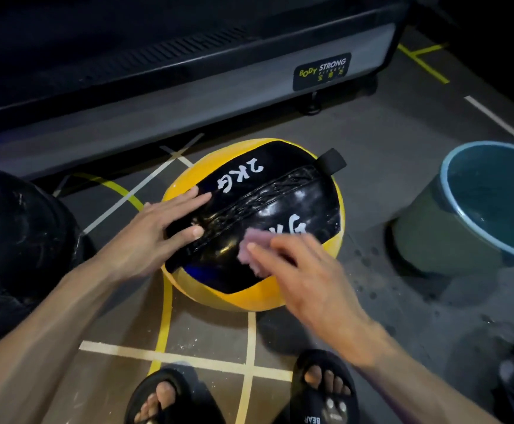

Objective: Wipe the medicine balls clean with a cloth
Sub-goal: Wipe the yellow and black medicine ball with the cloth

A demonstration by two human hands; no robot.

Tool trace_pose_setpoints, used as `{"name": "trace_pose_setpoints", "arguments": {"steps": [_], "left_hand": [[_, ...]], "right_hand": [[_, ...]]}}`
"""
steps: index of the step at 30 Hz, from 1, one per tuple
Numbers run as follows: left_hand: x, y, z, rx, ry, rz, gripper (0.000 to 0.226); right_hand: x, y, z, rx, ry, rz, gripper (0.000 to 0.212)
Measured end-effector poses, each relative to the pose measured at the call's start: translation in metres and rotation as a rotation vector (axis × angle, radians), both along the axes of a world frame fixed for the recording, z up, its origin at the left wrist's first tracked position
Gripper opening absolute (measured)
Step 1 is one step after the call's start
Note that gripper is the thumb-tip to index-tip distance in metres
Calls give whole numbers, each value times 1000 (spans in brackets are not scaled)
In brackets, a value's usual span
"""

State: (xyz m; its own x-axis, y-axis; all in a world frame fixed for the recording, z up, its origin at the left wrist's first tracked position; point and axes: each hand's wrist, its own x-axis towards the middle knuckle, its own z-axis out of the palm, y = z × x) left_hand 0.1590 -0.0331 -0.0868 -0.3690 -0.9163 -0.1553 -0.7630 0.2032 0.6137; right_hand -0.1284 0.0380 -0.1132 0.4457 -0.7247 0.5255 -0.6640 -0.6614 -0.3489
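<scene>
Gym or fitness room | dark rubber floor (pixel 402 166) with yellow and white marking lines (pixel 251 341) | large exercise machine (pixel 188 71) with label "BODY STRONG FITNESS" (pixel 322 71) | yellow-black medicine ball (pixel 258 215) marked "2KG" | second black ball (pixel 20 231) at left | bucket (pixel 476 209) with water at right

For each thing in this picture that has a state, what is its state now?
Yellow and black medicine ball: on the floor, shiny black panel facing up.
Pink cloth: pressed on the ball under the right hand.
Left hand: flat on the ball, fingers straight.
Right hand: on the cloth, blurred.
Bucket: upright, water inside.
Dark ball: on the floor, untouched.
</scene>
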Motion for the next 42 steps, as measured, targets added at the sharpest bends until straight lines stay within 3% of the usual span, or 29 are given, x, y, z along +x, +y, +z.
{"name": "trace_pose_setpoints", "arguments": {"steps": [2, 5, 6, 11, 16, 21, 24, 27, 29, 33, 36, 39, 42], "left_hand": [[3, 4, -3, -10, 28, 45, 56], [-1, 10, -2, -3, 45, 74, 58], [-2, 13, -2, -1, 48, 68, 59], [11, 26, 11, 11, 22, 94, 57], [-45, 24, 41, -192, -1, -96, 60], [-56, 17, 29, -137, -34, -197, 61], [-51, 17, 27, -148, -30, -187, 57], [-50, 18, 27, -123, -22, -168, 61], [-50, 18, 26, -123, -26, -169, 61], [-52, 12, 25, -117, -26, -164, 62], [-52, 9, 24, -109, -2, -174, 61], [-49, 7, 23, -92, 0, -158, 61], [-49, 8, 24, -84, 9, -158, 61]], "right_hand": [[-16, -15, -2, -26, -72, -190, 23], [-32, -26, -1, 64, -279, -535, 38], [-29, -21, 2, 95, -348, -531, 40], [13, 27, -7, 191, -330, -180, 36], [26, 37, -12, 221, -339, -169, 44], [17, 41, -9, 197, -245, -79, 34], [-5, 16, -7, 188, -180, -197, 37], [-40, -26, -10, 193, -421, -498, 46], [-45, -28, -5, 196, -474, -534, 49], [-9, 36, -19, 178, -423, -210, 24], [-9, 53, -28, 234, -363, -78, 19], [-36, 20, -15, 259, -391, -320, 36], [-62, -22, -5, 249, -459, -563, 35]]}}
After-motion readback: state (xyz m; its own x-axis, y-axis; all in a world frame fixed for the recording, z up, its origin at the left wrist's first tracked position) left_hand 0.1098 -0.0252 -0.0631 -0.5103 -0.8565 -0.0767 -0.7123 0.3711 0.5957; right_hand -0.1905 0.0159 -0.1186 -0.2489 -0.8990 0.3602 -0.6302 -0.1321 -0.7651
